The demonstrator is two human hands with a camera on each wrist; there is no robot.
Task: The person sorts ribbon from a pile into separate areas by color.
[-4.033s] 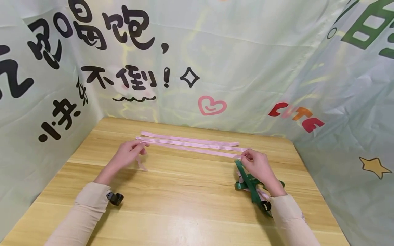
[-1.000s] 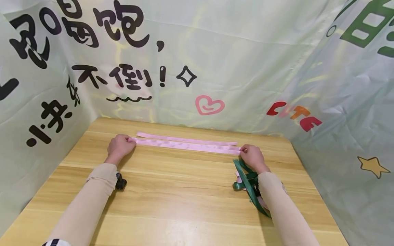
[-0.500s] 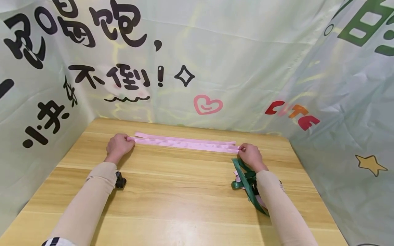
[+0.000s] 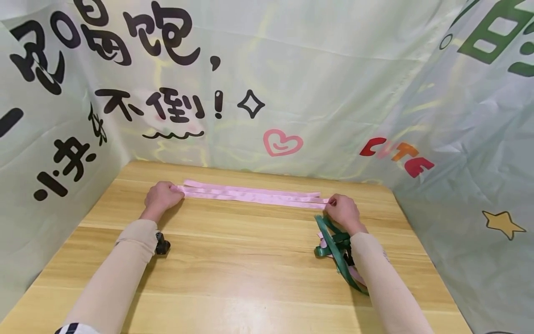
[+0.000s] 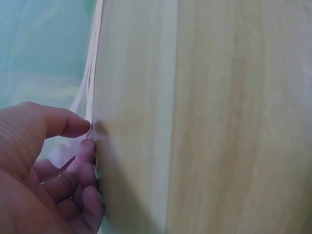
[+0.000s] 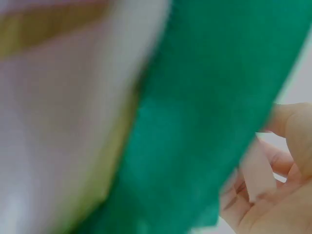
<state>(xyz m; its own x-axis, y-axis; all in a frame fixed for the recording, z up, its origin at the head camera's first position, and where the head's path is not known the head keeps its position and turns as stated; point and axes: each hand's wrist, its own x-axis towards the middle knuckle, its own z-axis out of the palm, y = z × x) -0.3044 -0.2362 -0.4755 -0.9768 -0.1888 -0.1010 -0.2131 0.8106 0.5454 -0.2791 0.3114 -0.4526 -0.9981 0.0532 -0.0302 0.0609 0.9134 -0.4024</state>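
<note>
Three pink satin ribbons lie side by side across the far part of the table: a far ribbon [image 4: 250,189], a middle one and a near ribbon [image 4: 271,201]. My left hand [image 4: 164,198] pinches pink ribbon at the left end between thumb and forefinger, as the left wrist view also shows. At the opposite end, my right hand [image 4: 344,213] pinches pink ribbon at its tip. In the right wrist view, a pink ribbon piece [image 6: 258,170] shows against the fingers, and a blurred green ribbon [image 6: 195,117] hides part of the hand.
A tangled pile of green ribbons [image 4: 332,243] with some pink lies just below my right hand, partly under the forearm. The wooden table [image 4: 233,269] meets a printed cloth backdrop [image 4: 333,93] behind and at both sides. A small black camera [image 4: 162,243] sits on my left wrist.
Over four seconds, my left hand has moved left to the ribbon ends, and the dangling pink tail is gone from view. The near ribbon has come up close against the middle one. Lately only slight shifts.
</note>
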